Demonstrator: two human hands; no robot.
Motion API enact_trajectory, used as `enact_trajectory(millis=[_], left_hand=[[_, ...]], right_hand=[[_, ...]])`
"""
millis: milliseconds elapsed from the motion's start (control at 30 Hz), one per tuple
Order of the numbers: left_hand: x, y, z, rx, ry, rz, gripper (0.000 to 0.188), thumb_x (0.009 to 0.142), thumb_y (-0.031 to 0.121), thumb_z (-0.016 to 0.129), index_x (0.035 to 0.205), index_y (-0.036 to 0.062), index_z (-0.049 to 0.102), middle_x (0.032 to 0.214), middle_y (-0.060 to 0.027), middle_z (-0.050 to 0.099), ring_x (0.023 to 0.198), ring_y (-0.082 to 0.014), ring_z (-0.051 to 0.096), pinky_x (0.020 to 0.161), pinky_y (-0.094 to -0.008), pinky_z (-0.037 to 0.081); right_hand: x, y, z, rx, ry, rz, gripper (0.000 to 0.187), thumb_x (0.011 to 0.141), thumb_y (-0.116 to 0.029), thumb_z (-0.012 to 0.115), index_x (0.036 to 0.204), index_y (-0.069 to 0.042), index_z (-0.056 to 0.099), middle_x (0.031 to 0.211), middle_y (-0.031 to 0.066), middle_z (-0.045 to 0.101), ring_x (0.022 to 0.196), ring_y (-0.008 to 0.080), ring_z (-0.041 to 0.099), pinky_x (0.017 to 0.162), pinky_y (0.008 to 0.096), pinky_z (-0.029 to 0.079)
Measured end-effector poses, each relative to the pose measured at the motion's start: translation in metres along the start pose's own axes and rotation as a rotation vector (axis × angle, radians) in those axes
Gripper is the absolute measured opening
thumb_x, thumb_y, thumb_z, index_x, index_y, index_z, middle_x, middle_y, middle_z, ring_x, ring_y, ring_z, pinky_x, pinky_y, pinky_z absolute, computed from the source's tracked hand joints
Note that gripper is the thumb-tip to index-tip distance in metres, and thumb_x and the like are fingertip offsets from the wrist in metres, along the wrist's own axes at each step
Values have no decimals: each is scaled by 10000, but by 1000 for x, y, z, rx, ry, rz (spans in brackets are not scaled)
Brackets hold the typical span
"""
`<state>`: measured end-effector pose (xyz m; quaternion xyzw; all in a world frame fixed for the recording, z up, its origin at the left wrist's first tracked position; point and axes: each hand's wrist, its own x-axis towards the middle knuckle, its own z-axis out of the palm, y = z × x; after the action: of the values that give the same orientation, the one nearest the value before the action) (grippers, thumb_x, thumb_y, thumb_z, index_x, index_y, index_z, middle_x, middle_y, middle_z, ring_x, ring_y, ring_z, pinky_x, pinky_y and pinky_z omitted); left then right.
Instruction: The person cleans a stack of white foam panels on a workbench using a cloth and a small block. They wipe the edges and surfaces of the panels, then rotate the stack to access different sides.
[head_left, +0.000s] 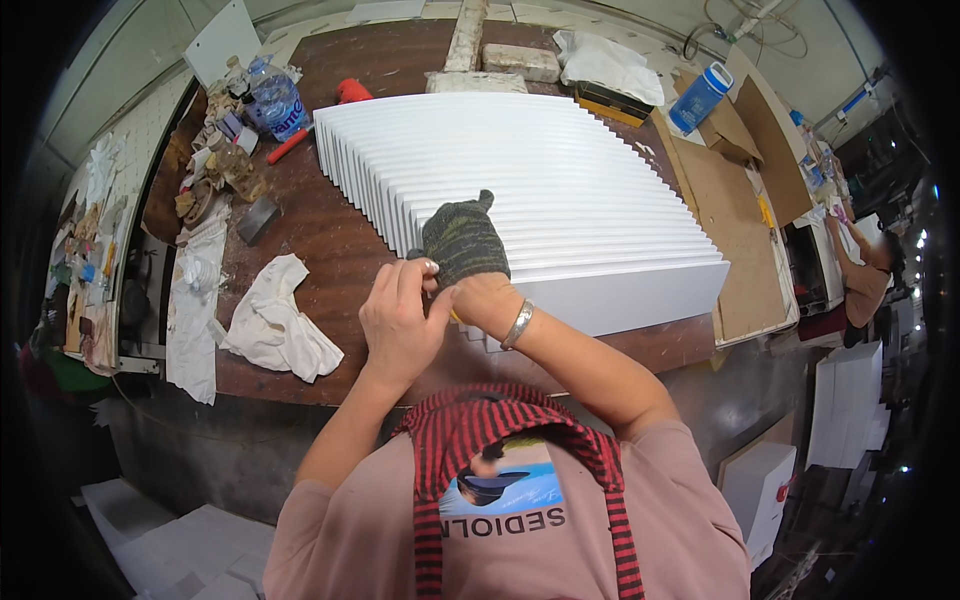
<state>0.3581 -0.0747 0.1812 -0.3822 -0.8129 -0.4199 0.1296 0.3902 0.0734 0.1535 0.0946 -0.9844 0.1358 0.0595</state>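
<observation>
My right hand (488,298) is in a dark grey-green knit glove (462,243) that covers the fingers and palm and leaves the wrist bare. A metal bangle (519,325) circles that wrist. My bare left hand (405,312) pinches the glove at its left side, near the cuff. The right fingers are hidden inside the knit, so their pose cannot be made out. Under and beyond the glove, many white panels (560,190) lie in a stepped, fanned row on the brown table (335,215). The nearest panel shows a broad white face.
At left lie a crumpled white cloth (278,318), a grey block (258,220), a red-handled tool (290,145) and a large clear bottle (275,100). A blue bottle (702,98) and open cardboard (765,150) stand at right. Another person (865,265) is at far right.
</observation>
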Motion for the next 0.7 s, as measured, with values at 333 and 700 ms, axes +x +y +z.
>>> enact_trajectory(millis=[333,700], left_hand=[[14,24,17,-329,-69,331,118,747,-56,593,832,19,625,837,-132,590,756,-329,592,667,-429,499],[7,1,19,-116,18,89,358,834,308,798,866,25,581,744,-118,596,687,-313,623,584,-411,505]], right_hand=[[30,11,-17,55,310,-161,388,951,-287,605,1218,-6,620,1308,229,608,1266,335,555,1127,521,348],[52,11,-19,1165,519,117,539,993,0,482,1528,-39,421,1681,110,220,1520,226,283,1245,364,263]])
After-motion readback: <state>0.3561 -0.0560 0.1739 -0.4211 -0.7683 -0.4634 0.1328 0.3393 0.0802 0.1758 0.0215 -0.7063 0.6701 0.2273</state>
